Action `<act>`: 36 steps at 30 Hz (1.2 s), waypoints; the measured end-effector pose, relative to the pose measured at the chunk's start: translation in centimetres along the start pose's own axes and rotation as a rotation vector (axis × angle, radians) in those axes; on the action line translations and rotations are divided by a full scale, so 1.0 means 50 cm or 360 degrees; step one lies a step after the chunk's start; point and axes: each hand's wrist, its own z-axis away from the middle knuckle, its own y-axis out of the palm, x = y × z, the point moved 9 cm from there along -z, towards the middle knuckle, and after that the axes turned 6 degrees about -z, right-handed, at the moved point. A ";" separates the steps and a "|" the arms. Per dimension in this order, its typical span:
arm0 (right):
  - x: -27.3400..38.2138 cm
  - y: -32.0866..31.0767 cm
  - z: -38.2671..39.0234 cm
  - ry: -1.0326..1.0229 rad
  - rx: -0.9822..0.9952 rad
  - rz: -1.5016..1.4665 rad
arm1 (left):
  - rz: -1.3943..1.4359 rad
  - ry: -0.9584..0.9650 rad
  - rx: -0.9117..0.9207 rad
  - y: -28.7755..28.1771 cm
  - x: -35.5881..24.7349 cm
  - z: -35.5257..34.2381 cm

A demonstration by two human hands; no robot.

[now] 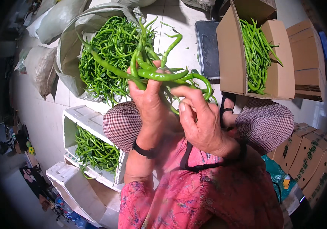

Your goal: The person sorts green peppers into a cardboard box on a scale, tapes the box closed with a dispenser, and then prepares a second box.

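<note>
A loose bunch of long, curved green chili peppers (159, 76) is gripped in my left hand (148, 101), fanning out above and beside the fingers. Close on its right, my right hand (199, 118) has its fingers curled in, the index finger reaching to the bunch. What lies between those fingertips is hidden. Beyond my left hand, a large pale woven sack (65, 57) lies on its side with its mouth open, and a heap of green chili peppers (106, 53) spills from it onto the floor.
At the far right stands an open cardboard box (230, 49) holding long peppers, beside a dark flat tray-like platform (206, 47). A white foam box (89, 114) with peppers sits at left, another foam box (72, 187) nearer. Flattened cartons (302, 152) are stacked at right; full sacks (60, 23) stand far left.
</note>
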 end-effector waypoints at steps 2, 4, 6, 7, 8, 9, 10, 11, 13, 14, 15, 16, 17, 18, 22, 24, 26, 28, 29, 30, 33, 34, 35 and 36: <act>0.006 -0.002 0.005 -0.0051 -0.0051 -0.0045 | -0.0052 -0.0011 -0.0012 -0.001 -0.002 0.000; 0.023 0.007 0.038 -0.0081 0.0136 -0.0004 | -0.0012 0.0007 -0.0089 -0.028 -0.003 -0.018; 0.073 0.029 0.080 -0.0284 0.0967 -0.0146 | 0.0062 0.0018 -0.0086 -0.073 0.000 -0.039; 0.087 0.017 0.113 -0.0513 0.0889 -0.0219 | 0.0074 0.0073 -0.0153 -0.070 -0.007 -0.039; 0.064 0.024 0.138 -0.0372 0.1114 -0.0154 | 0.0094 0.0052 -0.0185 -0.073 -0.008 -0.040; 0.033 0.017 0.170 -0.0232 0.1336 -0.0108 | 0.0096 0.0037 -0.0219 -0.082 -0.009 -0.038; -0.029 -0.010 0.193 -0.0145 0.1229 0.0027 | 0.0097 -0.0045 -0.0210 -0.092 -0.005 -0.039; -0.091 -0.026 0.214 -0.0065 0.1124 0.0151 | 0.0169 -0.0030 -0.0209 -0.097 -0.007 -0.037; -0.133 -0.064 0.198 0.0007 0.0706 0.0534 | 0.0294 -0.0064 -0.0232 -0.091 -0.008 -0.038; -0.158 -0.083 0.196 0.0167 0.0692 0.0709 | 0.0296 -0.0071 -0.0221 -0.091 -0.005 -0.041; -0.173 -0.097 0.169 0.0321 0.0678 0.0869 | 0.0339 -0.0089 -0.0188 -0.095 0.003 -0.044; -0.178 -0.092 0.146 0.0322 0.0668 0.0867 | 0.0387 -0.0111 -0.0155 -0.096 0.010 -0.045; -0.159 -0.112 0.104 0.0210 0.0302 0.0623 | 0.0385 -0.0112 -0.0145 -0.098 0.011 -0.043; -0.142 -0.139 0.073 0.0097 -0.0062 0.0386 | 0.0481 -0.0173 -0.0074 -0.092 0.020 -0.041; -0.162 -0.056 0.019 -0.0207 0.0169 0.0365 | 0.0685 -0.0317 -0.0078 -0.081 0.040 -0.038; -0.241 -0.002 0.050 0.0644 0.0626 -0.0167 | 0.0737 -0.0342 -0.0107 -0.081 0.044 -0.037; -0.218 -0.012 0.063 0.0728 0.0541 -0.0696 | 0.0455 -0.0149 -0.0137 -0.088 0.024 -0.042; -0.160 -0.061 0.062 0.0915 0.0518 -0.0809 | 0.0434 -0.0171 -0.0092 -0.095 0.020 -0.044; -0.161 -0.072 0.065 0.0921 0.0522 -0.0804 | 0.0408 -0.0186 -0.0044 -0.094 0.015 -0.042; -0.164 -0.087 0.068 0.0953 0.0492 -0.0898 | 0.0412 -0.0173 -0.0126 -0.094 0.010 -0.039; -0.151 -0.136 0.066 0.0971 0.0431 -0.1089 | 0.0565 -0.0173 -0.0079 -0.088 0.004 -0.042; -0.137 -0.161 0.056 0.0899 0.0334 -0.1061 | 0.0659 -0.0209 -0.0061 -0.093 0.010 -0.047; -0.129 -0.185 0.048 0.0825 0.0237 -0.1034 | 0.0755 -0.0223 0.0034 -0.090 0.011 -0.052; -0.131 -0.200 0.044 0.0788 0.0201 -0.0988 | 0.0815 -0.0251 0.0052 -0.083 0.006 -0.051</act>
